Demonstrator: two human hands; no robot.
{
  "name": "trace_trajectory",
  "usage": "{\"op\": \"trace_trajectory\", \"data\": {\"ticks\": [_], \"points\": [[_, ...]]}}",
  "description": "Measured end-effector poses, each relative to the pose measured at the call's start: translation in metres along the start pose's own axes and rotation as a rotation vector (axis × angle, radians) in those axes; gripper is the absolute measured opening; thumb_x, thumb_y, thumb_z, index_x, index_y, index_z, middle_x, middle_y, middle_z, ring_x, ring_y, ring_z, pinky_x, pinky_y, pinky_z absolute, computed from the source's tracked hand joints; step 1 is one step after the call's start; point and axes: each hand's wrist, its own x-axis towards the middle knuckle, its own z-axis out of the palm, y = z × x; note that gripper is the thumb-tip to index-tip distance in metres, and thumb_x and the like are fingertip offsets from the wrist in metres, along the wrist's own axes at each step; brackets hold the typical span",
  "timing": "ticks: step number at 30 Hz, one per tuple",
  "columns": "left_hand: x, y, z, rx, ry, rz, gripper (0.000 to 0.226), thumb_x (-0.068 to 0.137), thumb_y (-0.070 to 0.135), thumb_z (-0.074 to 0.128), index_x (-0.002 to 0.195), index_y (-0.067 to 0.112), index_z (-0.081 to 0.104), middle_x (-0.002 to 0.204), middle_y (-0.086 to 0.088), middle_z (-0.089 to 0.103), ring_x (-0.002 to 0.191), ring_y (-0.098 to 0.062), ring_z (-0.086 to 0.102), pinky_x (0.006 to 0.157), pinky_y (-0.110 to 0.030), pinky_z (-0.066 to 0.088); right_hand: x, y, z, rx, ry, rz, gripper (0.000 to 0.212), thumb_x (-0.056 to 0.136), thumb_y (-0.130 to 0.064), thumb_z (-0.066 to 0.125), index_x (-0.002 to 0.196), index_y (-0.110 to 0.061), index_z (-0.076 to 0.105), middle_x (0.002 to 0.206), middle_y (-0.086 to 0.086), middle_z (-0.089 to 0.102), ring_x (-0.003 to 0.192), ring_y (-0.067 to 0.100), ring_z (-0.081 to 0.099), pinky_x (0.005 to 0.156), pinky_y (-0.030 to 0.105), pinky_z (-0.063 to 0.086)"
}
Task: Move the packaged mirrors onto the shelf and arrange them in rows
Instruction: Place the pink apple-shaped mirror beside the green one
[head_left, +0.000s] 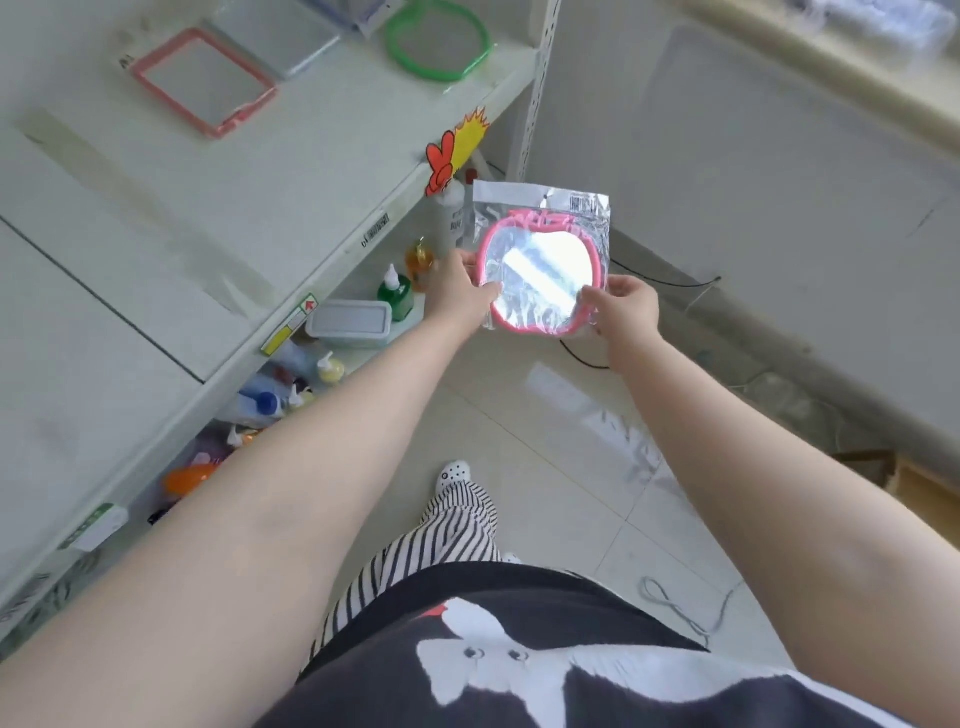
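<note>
A pink apple-shaped mirror in a clear plastic pack (543, 270) hangs in the air over the floor, just right of the shelf edge. My left hand (460, 291) grips its left rim and my right hand (626, 306) pinches its lower right rim. On the white shelf (218, 208) at the upper left lie a pink square-framed mirror (202, 80), a grey flat mirror (275, 36) behind it, and a green apple-shaped mirror (439, 44) to the right.
The lower shelf holds bottles (395, 293) and a grey lidded box (350, 322). A perforated shelf post (535, 88) stands at the shelf's right end. Cables (680, 608) lie on the tiled floor. My striped trouser leg and white shoe (457, 473) are below.
</note>
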Motion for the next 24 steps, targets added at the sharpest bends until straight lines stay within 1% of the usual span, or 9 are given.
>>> {"op": "trace_trajectory", "data": {"ticks": [2,6,13,15,17,19,21,22,24], "points": [[0.022,0.008,-0.003,-0.021,0.000,-0.008,0.029,0.090,0.018,0.060,0.116,0.011,0.050,0.103,0.001,0.058,0.093,-0.018,0.060,0.068,-0.021,0.046,0.015,-0.018,0.006,-0.001,0.021,-0.018,0.031,0.079,-0.009,0.061,0.109,-0.013,0.064,0.108,0.003,0.066,0.090,0.022,0.063,0.084,0.040,0.055],[0.064,0.022,-0.010,-0.019,0.031,-0.009,0.019,0.092,0.018,0.055,0.110,0.012,0.055,0.105,-0.004,0.064,0.096,-0.022,0.064,0.085,-0.036,0.053,0.044,-0.046,0.018,0.023,0.052,-0.029,0.034,0.078,-0.006,0.058,0.110,-0.012,0.065,0.101,0.002,0.066,0.082,0.020,0.062,0.076,0.034,0.054],[0.118,0.037,-0.008,-0.059,0.151,-0.047,0.015,0.089,0.020,0.058,0.103,0.016,0.060,0.094,0.003,0.065,0.085,-0.025,0.065,0.079,-0.041,0.054,0.102,-0.087,0.036,-0.023,-0.003,-0.102,0.031,0.078,-0.010,0.061,0.108,-0.014,0.066,0.102,0.005,0.069,0.084,0.022,0.068,0.073,0.033,0.055],[0.133,0.046,-0.005,-0.079,0.202,-0.062,0.015,0.088,0.018,0.059,0.103,0.015,0.061,0.094,0.003,0.065,0.083,-0.020,0.063,0.082,-0.038,0.053,0.124,-0.102,0.040,-0.043,-0.045,-0.120,0.030,0.075,-0.012,0.062,0.104,-0.014,0.067,0.100,0.007,0.070,0.084,0.023,0.069,0.076,0.035,0.058],[0.149,0.056,-0.003,-0.085,0.249,-0.070,0.019,0.087,0.015,0.061,0.106,0.011,0.062,0.097,-0.001,0.067,0.084,-0.016,0.061,0.081,-0.032,0.051,0.147,-0.118,0.045,-0.054,-0.089,-0.136,0.023,0.072,-0.012,0.061,0.093,-0.019,0.067,0.095,0.007,0.072,0.084,0.025,0.071,0.081,0.041,0.059],[0.164,0.066,-0.001,-0.111,0.294,-0.101,0.020,0.088,0.014,0.061,0.107,0.008,0.062,0.095,0.000,0.065,0.082,-0.015,0.059,0.070,-0.024,0.047,0.168,-0.136,0.050,-0.074,-0.140,-0.163,0.019,0.072,-0.011,0.062,0.087,-0.022,0.065,0.092,0.005,0.072,0.083,0.024,0.071,0.082,0.044,0.059],[0.175,0.075,0.002,-0.145,0.354,-0.125,0.019,0.088,0.014,0.061,0.106,0.009,0.062,0.092,0.002,0.062,0.080,-0.015,0.058,0.062,-0.019,0.043,0.187,-0.157,0.053,-0.110,-0.194,-0.186,0.021,0.075,-0.011,0.062,0.093,-0.021,0.067,0.093,0.003,0.072,0.084,0.022,0.071,0.082,0.041,0.059],[0.179,0.079,0.003,-0.158,0.389,-0.135,0.018,0.088,0.014,0.061,0.105,0.009,0.063,0.092,0.003,0.062,0.081,-0.015,0.059,0.065,-0.020,0.044,0.197,-0.166,0.055,-0.131,-0.220,-0.199,0.025,0.076,-0.011,0.062,0.099,-0.019,0.068,0.094,0.003,0.072,0.084,0.021,0.071,0.082,0.041,0.060],[0.185,0.082,0.004,-0.187,0.454,-0.159,0.017,0.087,0.014,0.062,0.103,0.010,0.063,0.092,0.002,0.063,0.084,-0.016,0.061,0.077,-0.027,0.050,0.211,-0.181,0.062,-0.178,-0.283,-0.240,0.029,0.078,-0.011,0.062,0.106,-0.016,0.068,0.095,0.005,0.072,0.079,0.021,0.070,0.080,0.041,0.060]]}}
